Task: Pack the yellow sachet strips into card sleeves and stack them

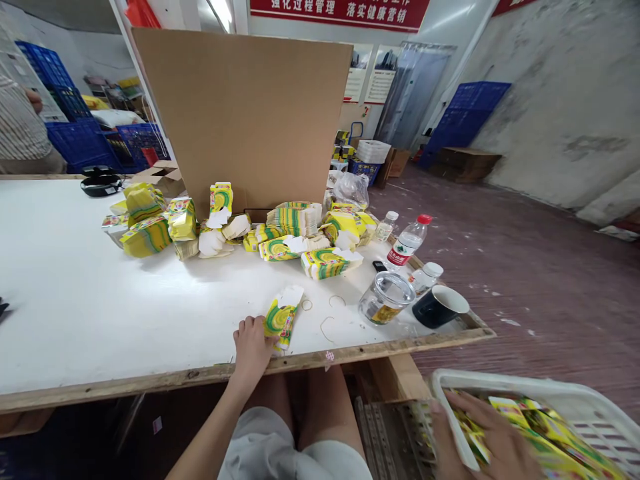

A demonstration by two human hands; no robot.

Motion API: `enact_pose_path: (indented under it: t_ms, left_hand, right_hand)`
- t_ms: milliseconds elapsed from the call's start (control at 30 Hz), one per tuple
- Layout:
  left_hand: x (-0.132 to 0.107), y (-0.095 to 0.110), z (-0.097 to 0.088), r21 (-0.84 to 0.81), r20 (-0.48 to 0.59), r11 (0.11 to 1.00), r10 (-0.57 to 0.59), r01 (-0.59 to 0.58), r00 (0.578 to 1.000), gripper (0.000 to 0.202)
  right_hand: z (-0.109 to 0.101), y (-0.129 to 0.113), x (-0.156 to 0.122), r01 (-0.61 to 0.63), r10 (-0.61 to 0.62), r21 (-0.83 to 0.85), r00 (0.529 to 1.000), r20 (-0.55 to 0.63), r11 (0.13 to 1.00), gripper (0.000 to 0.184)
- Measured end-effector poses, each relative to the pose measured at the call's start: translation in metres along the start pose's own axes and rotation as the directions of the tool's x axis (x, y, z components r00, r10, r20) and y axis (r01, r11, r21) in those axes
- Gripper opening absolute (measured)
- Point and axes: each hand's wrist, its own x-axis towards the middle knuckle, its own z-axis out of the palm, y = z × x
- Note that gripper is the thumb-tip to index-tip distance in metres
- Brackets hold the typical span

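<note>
Your left hand (254,341) has its grip closed on the lower left edge of a yellow carton (281,321), which sits near the front edge of the tabletop (165,313), its white flaps pointing away from you. Hold it lightly by that edge; the thin board would probably crease under a hard pinch. Your right hand (500,437) is blurred at the white basket (533,379), over its near rim and the yellow packs (555,433) inside, so I cannot tell whether that grip has anything. Reach past the rim with care, as a knuckle or a flap could snag there. Thin rubber bands (307,305) lie just right of the carton; best not to drag it over them. The tabletop is white with a wooden edge, bundled cartons (295,220) before a tall cardboard sheet (240,120), and a jar (387,300) and dark mug (440,308) at the right. Beyond are a reddish floor (500,280) and stacked blue crates (465,120).
</note>
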Motion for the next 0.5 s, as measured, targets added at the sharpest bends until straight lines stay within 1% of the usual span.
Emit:
enact_pose_path:
  t_ms: [67,133,200,233,300,333,367,400,433,500]
  left_hand:
    - [0.001,-0.001,-0.001,-0.004,-0.023,1.000,0.003,-0.003,1.000,0.026]
    - [-0.004,0.001,-0.007,-0.042,-0.024,0.999,0.027,-0.028,0.999,0.017]
    - [-0.016,0.007,-0.015,-0.105,-0.005,0.992,0.072,-0.072,0.997,0.008]
    - [-0.025,0.012,-0.020,-0.140,0.010,0.985,0.100,-0.098,0.995,0.009]
    - [-0.048,0.021,-0.030,-0.216,0.050,0.964,0.171,-0.156,0.984,0.014]
    - [-0.060,0.026,-0.034,-0.267,0.087,0.945,0.220,-0.190,0.972,0.017]
    - [-0.071,0.031,-0.037,-0.378,0.141,0.900,0.289,-0.219,0.947,0.019]
    - [-0.081,0.036,-0.040,-0.466,0.182,0.858,0.332,-0.216,0.925,0.020]
    - [-0.090,0.039,-0.041,-0.525,0.213,0.828,0.350,-0.196,0.912,0.020]
    - [-0.100,0.045,-0.043,-0.603,0.261,0.787,0.347,-0.129,0.901,0.021]
  right_hand:
    - [0.015,-0.010,-0.015,0.010,-0.025,0.132,0.993,0.114,0.991,0.035]
    - [0.028,-0.025,-0.028,-0.018,-0.033,0.277,0.983,0.180,0.961,0.027]
    - [0.037,-0.044,-0.038,-0.031,-0.085,0.408,0.961,0.264,0.913,0.016]
    - [0.040,-0.053,-0.041,-0.027,-0.129,0.457,0.943,0.307,0.889,0.016]
    - [0.045,-0.070,-0.045,0.009,-0.235,0.518,0.898,0.372,0.855,0.027]
    - [0.047,-0.076,-0.046,0.030,-0.281,0.534,0.875,0.395,0.845,0.035]
    - [0.049,-0.081,-0.047,0.046,-0.315,0.546,0.855,0.412,0.836,0.041]
    - [0.051,-0.085,-0.048,0.051,-0.337,0.560,0.842,0.421,0.827,0.046]
    - [0.052,-0.086,-0.049,0.042,-0.343,0.575,0.838,0.425,0.817,0.047]
    - [0.053,-0.086,-0.052,-0.036,-0.303,0.608,0.843,0.445,0.793,0.043]
